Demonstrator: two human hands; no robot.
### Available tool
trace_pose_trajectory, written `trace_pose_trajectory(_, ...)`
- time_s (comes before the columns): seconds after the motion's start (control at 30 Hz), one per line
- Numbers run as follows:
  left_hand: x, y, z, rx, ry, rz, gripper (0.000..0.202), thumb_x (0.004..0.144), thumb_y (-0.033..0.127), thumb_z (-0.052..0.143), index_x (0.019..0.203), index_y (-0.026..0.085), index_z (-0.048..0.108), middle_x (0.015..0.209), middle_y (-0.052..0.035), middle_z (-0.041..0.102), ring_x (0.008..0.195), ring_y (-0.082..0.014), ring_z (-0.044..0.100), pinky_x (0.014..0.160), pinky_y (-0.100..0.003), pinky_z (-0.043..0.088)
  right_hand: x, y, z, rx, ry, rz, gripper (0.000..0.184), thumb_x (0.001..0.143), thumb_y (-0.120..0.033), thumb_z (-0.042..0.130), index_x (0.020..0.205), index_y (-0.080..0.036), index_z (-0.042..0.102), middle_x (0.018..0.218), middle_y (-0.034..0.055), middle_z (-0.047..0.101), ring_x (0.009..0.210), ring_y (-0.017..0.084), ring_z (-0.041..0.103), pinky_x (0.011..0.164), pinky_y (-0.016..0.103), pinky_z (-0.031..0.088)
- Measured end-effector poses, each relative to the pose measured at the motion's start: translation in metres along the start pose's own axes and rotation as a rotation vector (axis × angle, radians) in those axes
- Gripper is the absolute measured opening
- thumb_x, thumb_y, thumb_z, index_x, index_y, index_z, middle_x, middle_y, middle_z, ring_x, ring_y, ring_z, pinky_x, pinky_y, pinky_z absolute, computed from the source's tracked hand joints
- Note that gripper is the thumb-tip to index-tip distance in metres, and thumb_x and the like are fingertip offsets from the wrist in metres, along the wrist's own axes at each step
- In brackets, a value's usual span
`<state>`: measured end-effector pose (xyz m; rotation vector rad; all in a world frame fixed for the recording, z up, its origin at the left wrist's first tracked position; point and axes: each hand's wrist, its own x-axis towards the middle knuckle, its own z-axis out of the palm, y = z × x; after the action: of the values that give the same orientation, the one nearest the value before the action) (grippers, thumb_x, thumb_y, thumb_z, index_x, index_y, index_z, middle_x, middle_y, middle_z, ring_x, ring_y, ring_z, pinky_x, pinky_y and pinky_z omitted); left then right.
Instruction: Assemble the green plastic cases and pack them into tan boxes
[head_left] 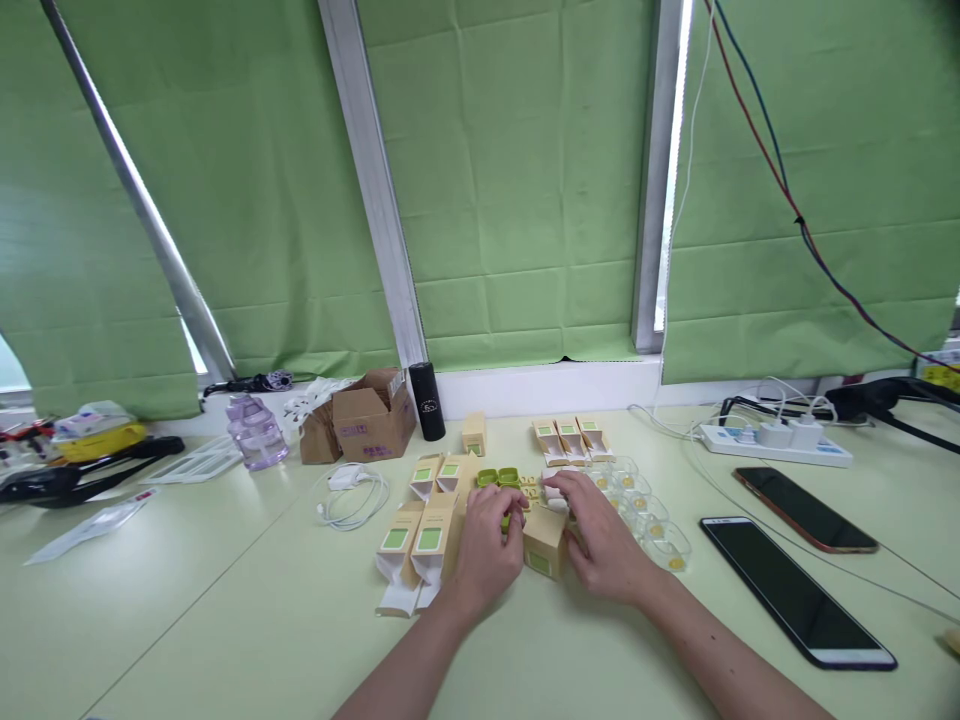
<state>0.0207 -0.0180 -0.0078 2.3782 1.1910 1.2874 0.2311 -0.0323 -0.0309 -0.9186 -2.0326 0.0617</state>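
Looks like carton handling: right hand (606,535) grips small carton (543,552), left hand (487,540) curled beside it, grasp unclear; next move probably needs carton steady.

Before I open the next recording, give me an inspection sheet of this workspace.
Surface: pale table, seam running at left.
Job's things: small carton between the hands, open cartons, green pieces, clear containers.
Clutter: two phones, purple bottle, brown box, black cylinder.
Hands: right hand against the small carton; left hand with fingers drawn together, contents unclear.
Cables: coiled white charger, power strip, red and blue cables.
Surroundings: green blinds; other people, nothing seen.
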Motion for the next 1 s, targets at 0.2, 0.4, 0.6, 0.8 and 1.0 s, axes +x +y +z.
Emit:
trace_pose_trajectory(0.2,-0.001,0.005,-0.002,-0.016,0.021,0.046,0.02,0.094,0.014,0.046,0.081,0.024,0.056,0.082,-0.0036,0.068,0.08,-0.0235,0.062,0.087,-0.044,0.044,0.002,0.009,0.005,-0.188,0.098,0.058,0.062,0.08,-0.001,0.051,0.139,-0.02,0.047,0.128,0.0145,0.064,0.12,0.032,0.059,0.097,0.049,0.053)
trace_pose_trajectory(0.4,-0.001,0.005,-0.003,0.048,0.053,0.045,0.017,0.092,0.013,0.048,0.086,0.024,0.059,0.085,-0.0047,0.07,0.087,-0.0258,0.062,0.085,-0.045,0.046,0.003,0.014,0.006,-0.359,0.155,0.173,0.037,0.08,0.002,0.05,0.107,-0.022,0.06,0.099,0.0062,0.072,0.092,0.027,0.063,0.075,0.037,0.046)
trace_pose_trajectory(0.6,-0.004,0.009,-0.003,0.115,-0.009,0.191,0.019,0.097,0.018,0.054,0.108,0.023,0.068,0.112,-0.0098,0.075,0.115,-0.0327,0.057,0.102,-0.056,0.044,0.002,0.013,0.007,-0.385,0.169,0.188,0.029,0.085,-0.002,0.051,0.104,-0.021,0.061,0.09,0.0047,0.071,0.085,0.026,0.061,0.071,0.035,0.041)
trace_pose_trajectory(0.8,-0.006,0.017,-0.004,0.207,-0.175,0.2,0.019,0.093,0.023,0.066,0.111,0.025,0.072,0.132,-0.0094,0.072,0.134,-0.038,0.05,0.112,-0.065,0.037,0.002,0.01,0.008,-0.394,0.2,0.196,0.025,0.089,-0.005,0.05,0.106,-0.02,0.061,0.09,0.0048,0.07,0.085,0.026,0.061,0.073,0.035,0.041)
trace_pose_trajectory(1.0,0.0,0.024,-0.006,0.244,-0.281,0.181,0.028,0.082,0.026,0.08,0.107,0.025,0.066,0.122,-0.0094,0.075,0.136,-0.0414,0.049,0.117,-0.071,0.028,0.003,0.006,0.008,-0.376,0.202,0.184,0.031,0.087,-0.005,0.051,0.113,-0.021,0.06,0.088,0.0043,0.069,0.082,0.025,0.062,0.071,0.036,0.041)
